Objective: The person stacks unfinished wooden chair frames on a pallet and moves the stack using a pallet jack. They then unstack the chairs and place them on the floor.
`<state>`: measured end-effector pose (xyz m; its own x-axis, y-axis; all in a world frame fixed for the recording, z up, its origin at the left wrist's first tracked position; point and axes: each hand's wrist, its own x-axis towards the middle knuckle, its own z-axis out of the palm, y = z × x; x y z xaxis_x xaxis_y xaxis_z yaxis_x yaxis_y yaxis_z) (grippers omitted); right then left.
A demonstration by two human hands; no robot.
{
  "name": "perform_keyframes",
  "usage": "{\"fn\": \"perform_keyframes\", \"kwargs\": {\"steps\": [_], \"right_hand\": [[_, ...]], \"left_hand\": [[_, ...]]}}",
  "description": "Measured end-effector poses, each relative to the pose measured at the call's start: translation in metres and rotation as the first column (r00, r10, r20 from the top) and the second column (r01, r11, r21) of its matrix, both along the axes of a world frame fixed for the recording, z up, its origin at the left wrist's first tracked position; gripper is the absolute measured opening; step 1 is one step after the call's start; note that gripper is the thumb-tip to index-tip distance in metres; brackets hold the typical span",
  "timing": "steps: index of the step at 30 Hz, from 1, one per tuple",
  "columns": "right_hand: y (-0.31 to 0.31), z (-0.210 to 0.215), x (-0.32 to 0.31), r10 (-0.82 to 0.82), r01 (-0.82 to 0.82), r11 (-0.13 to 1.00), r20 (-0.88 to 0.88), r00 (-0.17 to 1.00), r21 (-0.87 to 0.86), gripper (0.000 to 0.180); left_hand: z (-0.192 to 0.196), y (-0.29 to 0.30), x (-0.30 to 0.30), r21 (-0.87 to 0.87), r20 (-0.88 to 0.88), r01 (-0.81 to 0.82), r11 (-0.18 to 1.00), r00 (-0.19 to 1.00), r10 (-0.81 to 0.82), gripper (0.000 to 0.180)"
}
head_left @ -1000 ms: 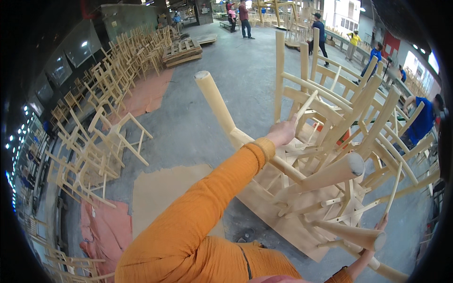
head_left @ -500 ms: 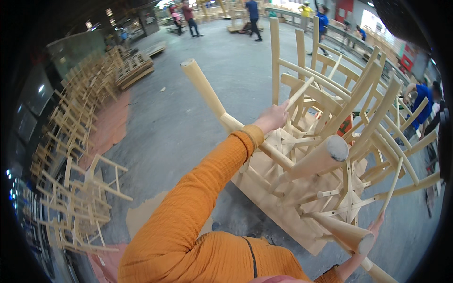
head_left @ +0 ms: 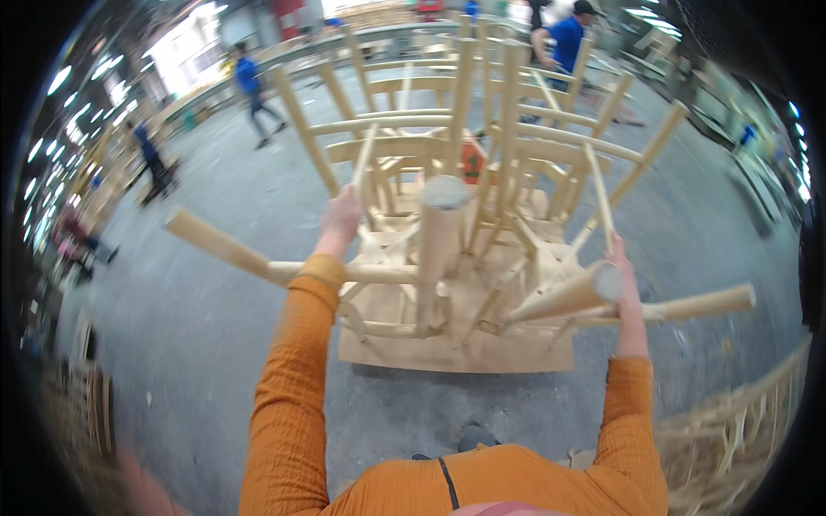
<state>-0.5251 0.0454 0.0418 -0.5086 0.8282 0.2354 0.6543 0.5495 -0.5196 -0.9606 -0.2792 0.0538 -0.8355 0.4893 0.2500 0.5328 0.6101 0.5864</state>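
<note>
Several bare pale-wood chair frames stand massed in front of me on a low board [head_left: 465,361], their legs and posts pointing up and outward. At the near left chair frame [head_left: 387,273], my left hand [head_left: 342,217] is closed around a thin wooden rail. My right hand [head_left: 621,265] grips a similar thin rail of the near right chair frame [head_left: 559,301], its fingers partly hidden behind a thick post. Two thick rounded post ends face me between my arms. Slight blur covers both hands.
Behind the frames, a person in blue [head_left: 565,41] bends at the far right. Another person in blue [head_left: 249,82] walks at the far left. A red panel [head_left: 472,162] shows between the frames. More wooden frames [head_left: 731,439] are piled at the lower right; stacked boards [head_left: 95,408] lie lower left.
The view has swung to the right, so the chair frames now stand straight ahead rather than off to the right. Both hands keep their hold on the rails.
</note>
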Motion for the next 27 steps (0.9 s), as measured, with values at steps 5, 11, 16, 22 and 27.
{"fn": "perform_keyframes", "kwargs": {"steps": [5, 11, 16, 22, 27], "right_hand": [[-0.058, -0.005, -0.046, -0.121, 0.113, 0.989, 0.085, 0.989, 0.094, 0.051], [-0.163, -0.028, -0.087, -0.219, 0.208, 0.973, 0.118, 0.968, 0.105, 0.055], [-0.236, -0.058, -0.128, -0.262, 0.252, 0.964, 0.135, 0.956, 0.087, 0.061], [-0.290, -0.105, -0.156, -0.309, 0.299, 0.947, 0.079, 0.948, 0.115, 0.066], [-0.332, -0.129, -0.199, -0.382, 0.375, 0.919, 0.036, 0.924, 0.122, 0.064]], "left_hand": [[-0.032, 0.002, -0.068, -0.109, -0.154, 0.121, 0.987, 0.979, -0.137, 0.027], [-0.093, -0.045, -0.145, -0.083, -0.307, 0.183, 0.980, 0.931, -0.200, 0.034], [-0.121, -0.063, -0.192, 0.048, -0.517, 0.334, 0.941, 0.814, -0.263, 0.035], [-0.162, -0.075, -0.228, 0.308, -0.324, 0.461, 0.832, 0.873, -0.364, 0.037], [-0.180, -0.087, -0.287, 0.264, -0.514, 0.572, 0.777, 0.765, -0.388, 0.034]]}}
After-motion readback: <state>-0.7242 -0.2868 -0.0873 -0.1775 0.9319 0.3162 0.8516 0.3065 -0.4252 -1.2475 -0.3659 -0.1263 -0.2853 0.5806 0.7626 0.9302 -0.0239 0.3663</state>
